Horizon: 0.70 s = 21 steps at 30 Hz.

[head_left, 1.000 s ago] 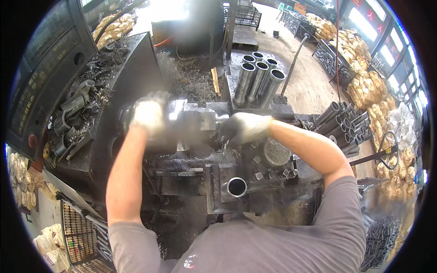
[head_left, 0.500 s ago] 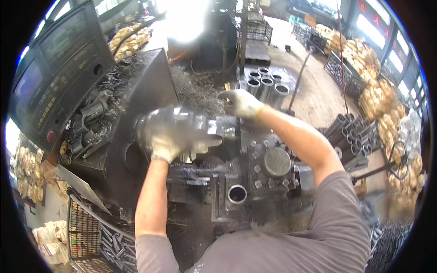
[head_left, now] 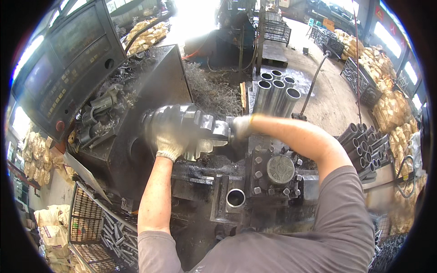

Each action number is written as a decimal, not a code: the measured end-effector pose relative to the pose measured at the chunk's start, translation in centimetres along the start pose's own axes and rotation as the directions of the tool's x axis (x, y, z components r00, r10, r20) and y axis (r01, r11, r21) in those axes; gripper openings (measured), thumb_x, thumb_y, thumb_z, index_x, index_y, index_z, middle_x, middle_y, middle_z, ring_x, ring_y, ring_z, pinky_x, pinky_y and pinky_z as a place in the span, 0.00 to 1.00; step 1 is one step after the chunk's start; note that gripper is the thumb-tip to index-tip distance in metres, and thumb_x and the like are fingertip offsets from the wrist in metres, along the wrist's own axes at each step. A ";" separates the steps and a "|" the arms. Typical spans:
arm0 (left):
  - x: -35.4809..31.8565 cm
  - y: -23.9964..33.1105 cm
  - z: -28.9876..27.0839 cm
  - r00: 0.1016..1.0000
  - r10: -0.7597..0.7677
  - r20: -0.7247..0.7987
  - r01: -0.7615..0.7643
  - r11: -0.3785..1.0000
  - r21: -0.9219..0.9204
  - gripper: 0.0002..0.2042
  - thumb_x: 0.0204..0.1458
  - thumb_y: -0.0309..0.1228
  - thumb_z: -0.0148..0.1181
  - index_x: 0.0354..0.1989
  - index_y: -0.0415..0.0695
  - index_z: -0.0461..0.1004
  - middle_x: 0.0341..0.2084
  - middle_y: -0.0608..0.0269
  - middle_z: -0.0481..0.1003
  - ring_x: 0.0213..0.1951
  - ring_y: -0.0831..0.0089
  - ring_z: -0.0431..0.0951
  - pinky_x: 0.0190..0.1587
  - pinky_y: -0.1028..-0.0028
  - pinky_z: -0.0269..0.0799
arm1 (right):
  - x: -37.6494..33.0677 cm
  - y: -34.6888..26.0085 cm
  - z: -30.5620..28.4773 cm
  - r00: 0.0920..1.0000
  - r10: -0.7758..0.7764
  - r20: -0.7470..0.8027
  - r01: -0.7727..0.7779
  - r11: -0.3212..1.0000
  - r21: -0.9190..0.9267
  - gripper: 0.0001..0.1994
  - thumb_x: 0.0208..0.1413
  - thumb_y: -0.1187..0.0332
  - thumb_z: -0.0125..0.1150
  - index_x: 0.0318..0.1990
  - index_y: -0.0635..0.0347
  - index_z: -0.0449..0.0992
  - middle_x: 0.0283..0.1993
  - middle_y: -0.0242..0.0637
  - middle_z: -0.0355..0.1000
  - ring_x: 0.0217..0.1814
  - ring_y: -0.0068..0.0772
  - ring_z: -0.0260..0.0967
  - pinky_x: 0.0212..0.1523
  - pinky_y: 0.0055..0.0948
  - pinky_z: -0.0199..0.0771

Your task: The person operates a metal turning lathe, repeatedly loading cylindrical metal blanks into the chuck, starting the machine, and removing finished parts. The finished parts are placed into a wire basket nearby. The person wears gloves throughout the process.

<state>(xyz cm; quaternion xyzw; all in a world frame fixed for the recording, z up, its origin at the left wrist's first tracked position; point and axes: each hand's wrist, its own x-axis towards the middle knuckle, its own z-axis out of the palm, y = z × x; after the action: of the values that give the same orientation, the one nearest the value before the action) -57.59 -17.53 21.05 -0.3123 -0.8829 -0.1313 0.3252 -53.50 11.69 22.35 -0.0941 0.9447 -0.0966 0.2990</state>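
In a pale work glove, my left hand rests against the near side of the lathe chuck; its fingers are smeared and partly hidden. The stepped chuck jaws point right. My right hand, also gloved, is just beyond the jaw ends, by a dark round edge there. Motion blur hides its fingers, so its grip does not show. To the right sits the bolted tool post with a round cap. One metal tube stands upright nearer me.
Several upright tubes stand beyond my right arm. More tubes are stacked at right. Shavings and scrap lie on the machine at left, below the control panel. A wire basket of metal pieces is lower left.
My right hand has moved down and toward the chuck, from above the bed to the jaw ends. My left hand stays on the chuck. The whole view has shifted slightly.
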 end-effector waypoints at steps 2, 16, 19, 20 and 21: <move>-0.3 -0.2 0.4 0.998 0.041 -0.046 -0.040 0.999 0.016 0.39 0.43 0.30 0.66 0.70 0.40 0.68 0.63 0.43 0.75 0.68 0.43 0.71 0.76 0.47 0.58 | -0.4 0.4 1.1 0.996 -0.049 -0.072 0.047 0.998 -0.030 0.27 0.55 0.55 0.76 0.53 0.70 0.83 0.56 0.51 0.83 0.48 0.46 0.85 0.50 0.39 0.89; 0.6 1.3 -1.2 0.996 -0.038 0.085 0.043 0.997 -0.063 0.40 0.43 0.34 0.69 0.70 0.42 0.68 0.65 0.47 0.74 0.69 0.49 0.70 0.78 0.50 0.55 | -10.7 2.6 0.2 0.940 0.148 -0.308 -0.271 0.874 -0.405 0.21 0.39 0.58 0.76 0.42 0.58 0.87 0.37 0.50 0.85 0.41 0.51 0.85 0.43 0.45 0.85; 0.6 1.5 -1.3 0.997 -0.012 0.070 0.020 0.993 -0.119 0.41 0.45 0.35 0.71 0.72 0.41 0.66 0.66 0.45 0.73 0.70 0.47 0.69 0.78 0.50 0.54 | -16.6 -0.8 0.8 0.746 0.131 -0.653 -0.425 0.848 -0.316 0.18 0.41 0.67 0.75 0.41 0.64 0.83 0.38 0.53 0.84 0.43 0.54 0.85 0.42 0.47 0.85; -0.3 0.8 -1.4 1.000 0.016 0.026 -0.009 0.973 -0.232 0.42 0.46 0.36 0.72 0.73 0.41 0.64 0.67 0.44 0.72 0.71 0.47 0.68 0.78 0.49 0.53 | -18.7 -5.1 0.8 0.700 0.184 -0.690 -0.461 0.854 -0.240 0.17 0.45 0.66 0.74 0.43 0.64 0.82 0.40 0.54 0.84 0.43 0.55 0.85 0.42 0.47 0.86; -1.7 0.4 -1.3 0.999 0.042 -0.021 -0.047 0.937 -0.347 0.43 0.48 0.38 0.73 0.75 0.40 0.63 0.68 0.44 0.72 0.71 0.46 0.68 0.78 0.48 0.53 | -20.4 -8.4 1.6 0.620 0.230 -0.750 -0.468 0.876 -0.118 0.18 0.48 0.63 0.74 0.45 0.63 0.80 0.40 0.53 0.84 0.43 0.55 0.85 0.42 0.46 0.86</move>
<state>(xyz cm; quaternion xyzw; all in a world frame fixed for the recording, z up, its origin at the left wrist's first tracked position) -55.63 -18.57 20.93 -0.3837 -0.8363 -0.2799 0.2738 -35.19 8.16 34.26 0.0943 0.9875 0.0806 -0.0974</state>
